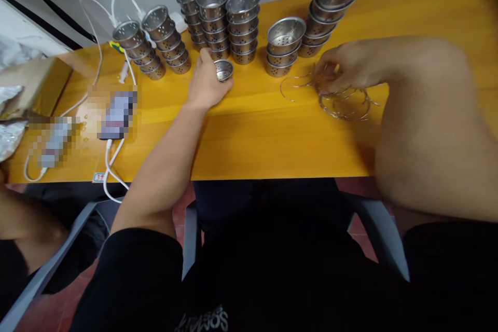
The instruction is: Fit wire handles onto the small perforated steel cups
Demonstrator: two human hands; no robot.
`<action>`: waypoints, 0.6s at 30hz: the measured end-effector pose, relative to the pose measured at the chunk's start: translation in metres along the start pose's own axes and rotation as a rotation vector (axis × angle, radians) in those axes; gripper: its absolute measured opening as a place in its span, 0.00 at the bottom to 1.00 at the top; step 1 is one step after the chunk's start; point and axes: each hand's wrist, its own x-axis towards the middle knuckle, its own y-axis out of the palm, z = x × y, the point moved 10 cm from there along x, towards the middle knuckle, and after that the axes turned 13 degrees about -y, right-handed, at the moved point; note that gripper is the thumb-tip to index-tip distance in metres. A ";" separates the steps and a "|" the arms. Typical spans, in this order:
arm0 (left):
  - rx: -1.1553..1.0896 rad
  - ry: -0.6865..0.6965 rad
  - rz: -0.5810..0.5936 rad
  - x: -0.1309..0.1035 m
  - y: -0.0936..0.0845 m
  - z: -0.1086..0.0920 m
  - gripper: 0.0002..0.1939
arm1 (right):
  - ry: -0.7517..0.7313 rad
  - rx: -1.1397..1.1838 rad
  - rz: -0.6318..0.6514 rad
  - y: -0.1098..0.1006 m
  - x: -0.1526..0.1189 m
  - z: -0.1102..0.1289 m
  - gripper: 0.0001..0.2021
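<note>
My left hand [206,83] is wrapped round the near side of a small perforated metal cup [224,70], which sits on the table before the middle stacks. Part of that cup is hidden by the fingers. Farther right, my right hand [348,65] is closed, fingers curled down, on some thin wire rings [346,117]. These rings lie in a loose tangle on the wood, with a few strands reaching left of the fingertips. Just behind the right hand stands a short stack of wider perforated cups [280,59].
A tall leaning stack of cups [324,13] rises at the back right. Several more stacks [243,26] line the wall side. Two charging phones [119,114] with white cables lie left, near a cardboard box [42,85]. Another person's arm [35,223] shows at lower left.
</note>
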 end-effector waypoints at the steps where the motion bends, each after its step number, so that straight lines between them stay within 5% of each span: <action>1: 0.022 -0.008 -0.030 -0.006 -0.003 -0.006 0.51 | 0.030 0.013 0.030 0.003 0.001 -0.003 0.10; 5: 0.097 0.021 -0.068 -0.024 -0.004 -0.031 0.45 | 0.069 -0.049 0.060 0.002 0.004 0.001 0.07; 12: -0.018 0.097 0.057 -0.017 0.019 -0.027 0.48 | 0.045 -0.125 0.055 0.004 0.011 0.001 0.06; 18: -0.022 0.192 0.152 -0.038 0.031 -0.050 0.51 | 0.010 -0.148 0.077 0.008 0.011 0.007 0.08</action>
